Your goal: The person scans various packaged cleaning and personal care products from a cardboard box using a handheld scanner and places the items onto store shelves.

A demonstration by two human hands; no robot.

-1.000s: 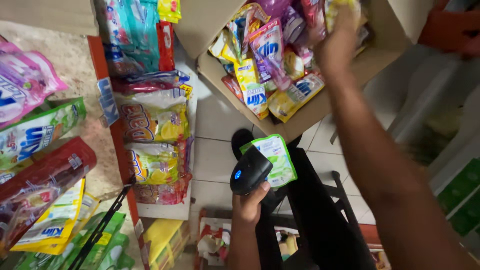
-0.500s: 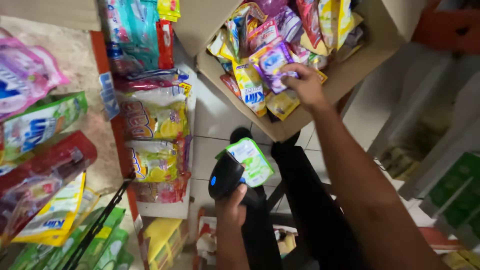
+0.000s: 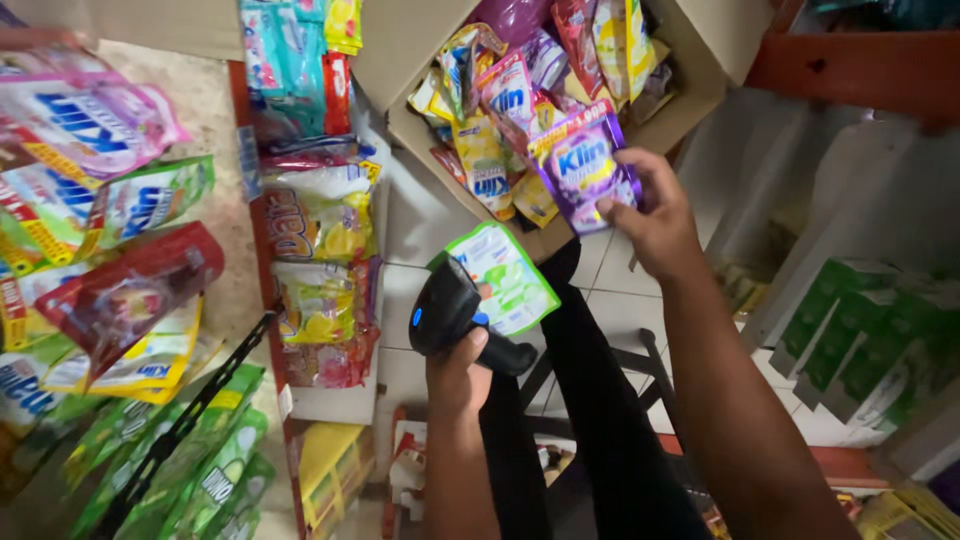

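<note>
White tiled floor [image 3: 410, 300], red-edged shelving [image 3: 262, 290] hung with sachets, red wooden rail [image 3: 850, 70]

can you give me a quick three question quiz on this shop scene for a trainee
1. True or false: the left hand holds a black handheld scanner together with a green sachet.
2. What colour is the sachet in the right hand? A red, B purple, C blue.
3. What container, full of sachets, sits just above the right hand?

Key: 1 true; 2 B; 3 an open cardboard box.
</note>
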